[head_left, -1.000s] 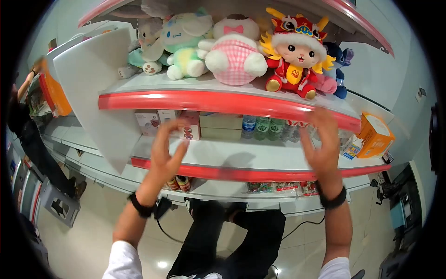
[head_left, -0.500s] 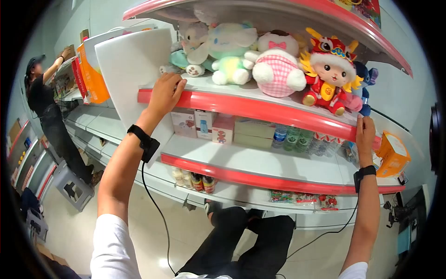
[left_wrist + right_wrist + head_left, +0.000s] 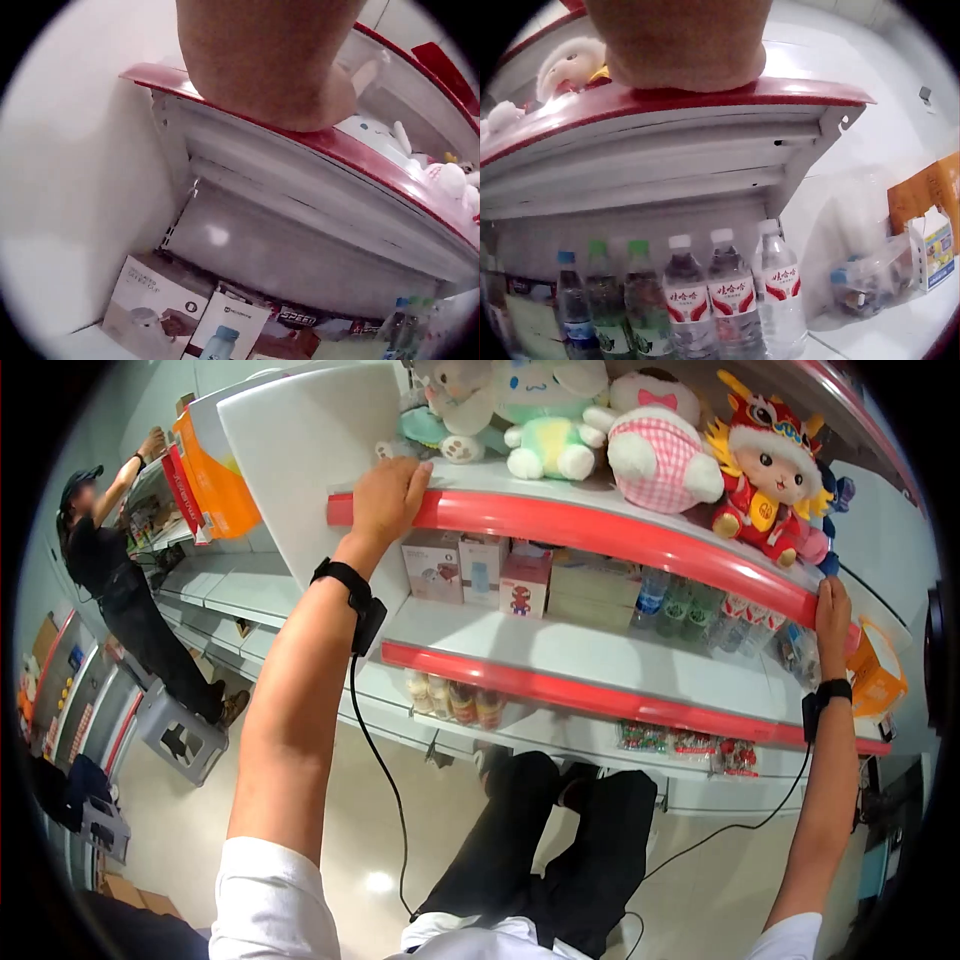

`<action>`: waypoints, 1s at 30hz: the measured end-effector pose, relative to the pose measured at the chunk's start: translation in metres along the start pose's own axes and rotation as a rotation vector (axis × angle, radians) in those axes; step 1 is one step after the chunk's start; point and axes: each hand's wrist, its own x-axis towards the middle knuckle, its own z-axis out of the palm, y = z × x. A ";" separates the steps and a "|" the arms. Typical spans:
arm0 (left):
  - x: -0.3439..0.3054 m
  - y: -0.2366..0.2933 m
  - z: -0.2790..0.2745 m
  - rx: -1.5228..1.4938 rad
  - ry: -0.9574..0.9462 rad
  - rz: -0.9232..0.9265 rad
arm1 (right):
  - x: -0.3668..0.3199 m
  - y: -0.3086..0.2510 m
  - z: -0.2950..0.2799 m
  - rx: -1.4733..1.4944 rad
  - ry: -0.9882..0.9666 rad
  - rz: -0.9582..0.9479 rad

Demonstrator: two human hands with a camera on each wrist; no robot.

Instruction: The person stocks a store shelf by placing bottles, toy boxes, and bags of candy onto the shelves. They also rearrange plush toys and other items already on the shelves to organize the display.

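My left hand (image 3: pixel 388 500) holds the left end of the upper shelf's red front edge (image 3: pixel 560 520). Its heel lies against the strip and the fingers bend over the top. At the far right end, my right hand (image 3: pixel 833 618) grips the same edge from above; its fingertips are hidden in the right wrist view. Plush toys sit on this shelf: a white-and-green one (image 3: pixel 550 430), a pink checked one (image 3: pixel 662 455) and a red dragon-costume doll (image 3: pixel 765 470).
Boxes (image 3: pixel 478 570) and bottles (image 3: pixel 690 300) stand on the shelf below. A white side panel (image 3: pixel 300 470) borders the left end. An orange box (image 3: pixel 878 670) is at right. Cables (image 3: pixel 385 760) hang from my wrists. Another person (image 3: pixel 110 560) works at left, near a grey stool (image 3: pixel 178 730).
Both hands, first raised apart in front of the shelves, came onto the upper shelf's edge and stay there. The head view has shifted, so the shelves now appear farther right.
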 end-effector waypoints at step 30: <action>0.002 -0.011 0.019 0.006 0.115 -0.032 | 0.003 -0.023 -0.012 -0.078 -0.045 0.040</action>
